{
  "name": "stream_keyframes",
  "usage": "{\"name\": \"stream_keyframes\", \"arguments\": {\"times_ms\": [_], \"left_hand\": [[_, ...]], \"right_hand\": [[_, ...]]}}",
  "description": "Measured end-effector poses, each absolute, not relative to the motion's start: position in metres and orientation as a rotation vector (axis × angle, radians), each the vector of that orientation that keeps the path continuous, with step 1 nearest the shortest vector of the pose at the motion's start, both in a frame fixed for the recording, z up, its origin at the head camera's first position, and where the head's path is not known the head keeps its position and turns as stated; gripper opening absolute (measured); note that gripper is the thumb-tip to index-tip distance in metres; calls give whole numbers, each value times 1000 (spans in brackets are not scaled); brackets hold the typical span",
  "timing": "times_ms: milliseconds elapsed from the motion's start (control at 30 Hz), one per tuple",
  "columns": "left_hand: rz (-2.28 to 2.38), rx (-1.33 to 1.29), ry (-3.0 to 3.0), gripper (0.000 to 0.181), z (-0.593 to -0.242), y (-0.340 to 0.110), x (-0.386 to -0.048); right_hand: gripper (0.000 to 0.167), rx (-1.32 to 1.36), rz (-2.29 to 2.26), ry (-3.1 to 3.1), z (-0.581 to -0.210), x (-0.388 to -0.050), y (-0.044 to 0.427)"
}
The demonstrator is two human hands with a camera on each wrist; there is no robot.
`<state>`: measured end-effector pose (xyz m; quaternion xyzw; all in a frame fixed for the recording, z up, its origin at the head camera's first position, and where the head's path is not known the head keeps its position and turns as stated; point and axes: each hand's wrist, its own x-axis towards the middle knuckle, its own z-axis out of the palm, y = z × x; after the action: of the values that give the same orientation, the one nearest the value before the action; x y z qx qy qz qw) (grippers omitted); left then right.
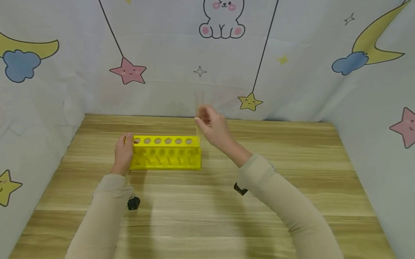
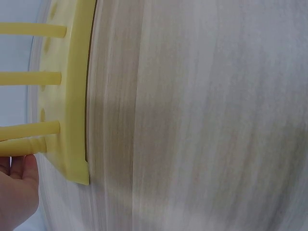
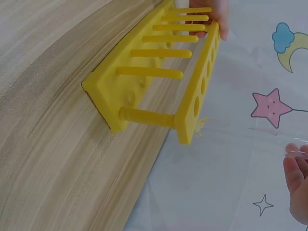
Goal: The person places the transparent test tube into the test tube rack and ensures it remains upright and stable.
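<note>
A yellow test tube rack (image 1: 165, 168) stands on the table, with a row of round holes along its top bar and slanting pegs below. My left hand (image 1: 123, 153) grips its left end; in the left wrist view the fingers (image 2: 30, 168) are at the end post. Beyond the rack's right end my right hand (image 1: 215, 126) pinches a clear test tube (image 1: 199, 98), held roughly upright. The tube's lower end is close to the right end of the top bar; whether it touches the bar is hard to tell. No tube shows in the holes.
The wood-grain table (image 1: 193, 225) ends at a white curtain (image 1: 169, 54) printed with stars, moons and a rabbit, which hangs behind and at both sides. Small black devices (image 1: 133, 203) show at both wrists.
</note>
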<state>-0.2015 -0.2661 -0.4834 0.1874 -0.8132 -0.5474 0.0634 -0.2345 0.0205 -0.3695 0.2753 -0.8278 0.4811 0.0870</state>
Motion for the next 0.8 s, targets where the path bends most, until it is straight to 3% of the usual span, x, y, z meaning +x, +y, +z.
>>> {"name": "stream_keyframes", "arguments": {"times_ms": [800], "left_hand": [[-1667,578,-2459,52,-483,-266,-201]], "right_hand": [[23,823,1386,-2465,-367,-237,7]]}}
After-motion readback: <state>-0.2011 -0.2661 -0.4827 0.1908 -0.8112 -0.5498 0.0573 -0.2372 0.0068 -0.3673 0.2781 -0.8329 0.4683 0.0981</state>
